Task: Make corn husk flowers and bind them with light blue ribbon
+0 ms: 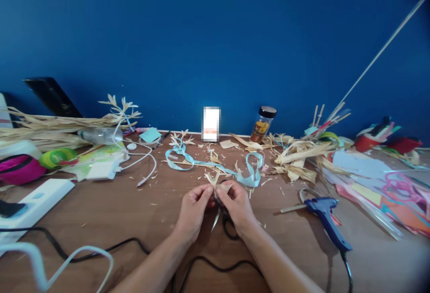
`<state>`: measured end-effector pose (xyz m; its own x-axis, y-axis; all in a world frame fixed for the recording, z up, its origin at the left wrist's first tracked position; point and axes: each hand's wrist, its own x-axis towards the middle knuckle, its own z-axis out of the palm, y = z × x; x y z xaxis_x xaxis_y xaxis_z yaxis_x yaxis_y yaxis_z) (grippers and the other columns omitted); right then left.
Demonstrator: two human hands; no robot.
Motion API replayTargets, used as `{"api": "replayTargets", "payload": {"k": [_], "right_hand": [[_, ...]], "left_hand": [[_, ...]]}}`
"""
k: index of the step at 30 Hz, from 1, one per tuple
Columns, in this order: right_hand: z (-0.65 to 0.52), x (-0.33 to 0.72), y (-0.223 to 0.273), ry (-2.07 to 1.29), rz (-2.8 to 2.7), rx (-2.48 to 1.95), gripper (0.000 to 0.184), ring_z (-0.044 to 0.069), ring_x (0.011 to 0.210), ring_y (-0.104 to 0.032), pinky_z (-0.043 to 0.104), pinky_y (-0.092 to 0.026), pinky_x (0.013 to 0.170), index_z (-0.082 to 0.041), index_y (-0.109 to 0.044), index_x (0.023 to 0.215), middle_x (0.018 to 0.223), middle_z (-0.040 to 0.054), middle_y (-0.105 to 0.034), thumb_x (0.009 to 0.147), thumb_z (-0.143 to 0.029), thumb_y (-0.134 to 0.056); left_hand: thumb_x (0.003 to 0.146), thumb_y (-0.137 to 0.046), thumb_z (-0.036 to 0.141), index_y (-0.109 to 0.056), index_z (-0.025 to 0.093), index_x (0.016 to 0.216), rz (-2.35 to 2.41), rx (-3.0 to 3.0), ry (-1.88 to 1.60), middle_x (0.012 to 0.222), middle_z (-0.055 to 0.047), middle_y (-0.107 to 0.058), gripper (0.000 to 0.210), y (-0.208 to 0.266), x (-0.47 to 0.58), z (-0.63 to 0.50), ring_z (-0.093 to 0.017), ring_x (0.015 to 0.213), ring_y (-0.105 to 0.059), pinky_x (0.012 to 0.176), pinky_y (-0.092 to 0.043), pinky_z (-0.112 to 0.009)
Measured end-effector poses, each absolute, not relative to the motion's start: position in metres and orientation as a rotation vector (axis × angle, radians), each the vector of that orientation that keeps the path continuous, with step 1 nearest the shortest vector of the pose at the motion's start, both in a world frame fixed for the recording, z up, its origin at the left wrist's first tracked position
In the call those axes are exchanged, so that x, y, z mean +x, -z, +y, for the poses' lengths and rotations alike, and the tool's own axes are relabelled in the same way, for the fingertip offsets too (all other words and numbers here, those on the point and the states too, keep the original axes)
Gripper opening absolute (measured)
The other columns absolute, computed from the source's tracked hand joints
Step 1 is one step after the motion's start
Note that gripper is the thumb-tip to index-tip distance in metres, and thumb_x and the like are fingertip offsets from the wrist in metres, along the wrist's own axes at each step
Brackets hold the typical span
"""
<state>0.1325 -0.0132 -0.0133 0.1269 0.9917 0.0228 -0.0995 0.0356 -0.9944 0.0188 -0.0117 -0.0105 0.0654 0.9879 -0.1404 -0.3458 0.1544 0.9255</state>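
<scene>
Both hands meet at the middle of the table around a small piece of pale dried husk [212,177], cut into narrow petal-like strips at the top. My left hand [192,208] pinches it between thumb and forefinger. My right hand [239,203] is closed on its other side, with a wider flap of husk showing by the fingers. Scissors with black handles [230,230] show below the right hand, one blade pointing down; whether the fingers hold them or they lie on the table, I cannot tell. Light blue ribbon [250,178] lies just beyond the hands.
A blue glue gun [322,214] lies to the right, near plastic sheets [372,205]. Dried husks [302,154] and a jar [264,125] stand farther back. Leftward are a power strip [43,203], a white charger [102,170] and cables. Husk scraps litter the wooden table [161,214].
</scene>
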Motion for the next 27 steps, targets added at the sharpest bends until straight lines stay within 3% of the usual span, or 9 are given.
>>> {"api": "replayTargets", "payload": {"k": [14,27], "right_hand": [[-0.015,0.1316,0.0094,-1.169,-1.061,-1.145,0.021,0.01,0.05,-0.045,0.021,-0.036,0.047,-0.017,-0.055,0.076,0.058,-0.0034,-0.053,0.07,-0.036,-0.062],[-0.0144,0.1339,0.0102,-1.041,-1.076,-1.207,0.016,0.01,0.051,-0.044,0.021,-0.038,0.047,-0.017,-0.057,0.076,0.056,-0.0031,-0.052,0.072,-0.032,-0.059]], "left_hand": [[0.064,-0.068,0.033,-0.068,0.014,0.086,1.05,0.819,-1.202,0.074,-0.004,-0.068,0.029,0.0133,0.0178,-0.0087,-0.011,0.059,-0.056,0.055,-0.043,-0.02],[0.068,-0.062,0.038,-0.067,0.014,0.083,1.102,1.009,-1.174,0.067,-0.002,-0.065,0.029,0.0111,0.0189,-0.0114,-0.011,0.055,-0.053,0.051,-0.041,-0.02]]}}
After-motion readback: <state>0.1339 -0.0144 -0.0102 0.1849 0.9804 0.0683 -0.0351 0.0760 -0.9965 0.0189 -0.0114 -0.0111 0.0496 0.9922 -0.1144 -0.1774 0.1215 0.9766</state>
